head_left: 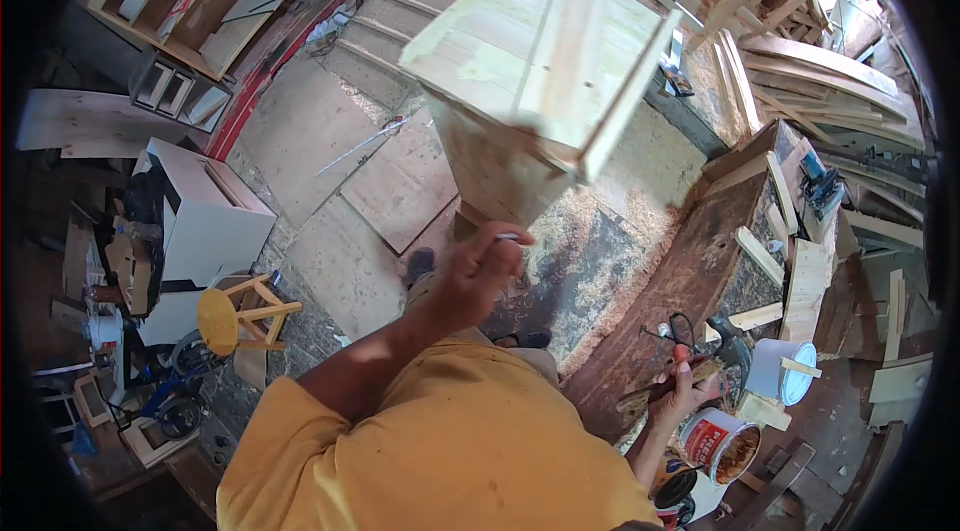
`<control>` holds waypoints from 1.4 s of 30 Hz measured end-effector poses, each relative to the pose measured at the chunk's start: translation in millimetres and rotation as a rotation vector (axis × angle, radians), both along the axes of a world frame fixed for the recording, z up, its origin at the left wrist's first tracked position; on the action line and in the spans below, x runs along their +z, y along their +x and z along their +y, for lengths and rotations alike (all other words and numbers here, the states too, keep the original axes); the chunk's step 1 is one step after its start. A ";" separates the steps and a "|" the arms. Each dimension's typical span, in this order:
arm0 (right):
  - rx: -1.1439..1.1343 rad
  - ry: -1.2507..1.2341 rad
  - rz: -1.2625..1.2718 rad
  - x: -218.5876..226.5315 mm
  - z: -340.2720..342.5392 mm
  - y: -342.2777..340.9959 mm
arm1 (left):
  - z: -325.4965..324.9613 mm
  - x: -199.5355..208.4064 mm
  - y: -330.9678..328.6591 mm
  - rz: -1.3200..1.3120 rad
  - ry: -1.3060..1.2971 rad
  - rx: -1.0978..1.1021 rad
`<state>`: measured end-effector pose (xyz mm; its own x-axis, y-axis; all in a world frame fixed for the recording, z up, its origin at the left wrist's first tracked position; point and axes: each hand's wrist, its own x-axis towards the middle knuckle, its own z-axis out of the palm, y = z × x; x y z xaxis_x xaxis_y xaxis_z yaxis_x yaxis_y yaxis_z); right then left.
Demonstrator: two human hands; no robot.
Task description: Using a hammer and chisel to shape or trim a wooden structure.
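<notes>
Along the brown table point(640, 316): right hand point(684, 393), grip indeterminable, near open can point(706, 439); careless withdrawal could tip it. Left hand point(478, 276): fingers curled, contents indeterminable.

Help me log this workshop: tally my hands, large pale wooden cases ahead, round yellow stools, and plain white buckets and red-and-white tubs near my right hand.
Left hand and right hand: 2
Large pale wooden case: 1
Round yellow stool: 1
Plain white bucket: 1
Red-and-white tub: 1
Total: 6

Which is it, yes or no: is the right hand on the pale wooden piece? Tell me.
No, the right hand is beside the open tub, apart from the pale wooden piece.
</notes>
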<state>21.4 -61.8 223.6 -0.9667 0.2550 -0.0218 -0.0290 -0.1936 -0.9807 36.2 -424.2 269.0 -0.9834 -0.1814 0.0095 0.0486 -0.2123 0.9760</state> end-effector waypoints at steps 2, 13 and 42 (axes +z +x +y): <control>-0.053 0.030 0.010 21.4 -61.6 1.4 | -56.0 -4.5 15.2 -0.010 0.048 0.091; -0.079 0.039 0.029 76.9 -306.9 0.5 | -362.8 59.9 -52.0 0.201 0.290 -0.171; -1.114 0.080 0.276 72.4 -502.4 6.4 | -172.2 141.3 -343.8 -0.212 0.422 -1.762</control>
<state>27.8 -564.2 296.0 -0.1734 0.9620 0.2107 -0.3608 0.1370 -0.9225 -307.7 -596.4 410.3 0.0132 0.9942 0.1069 -0.5825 -0.0793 0.8090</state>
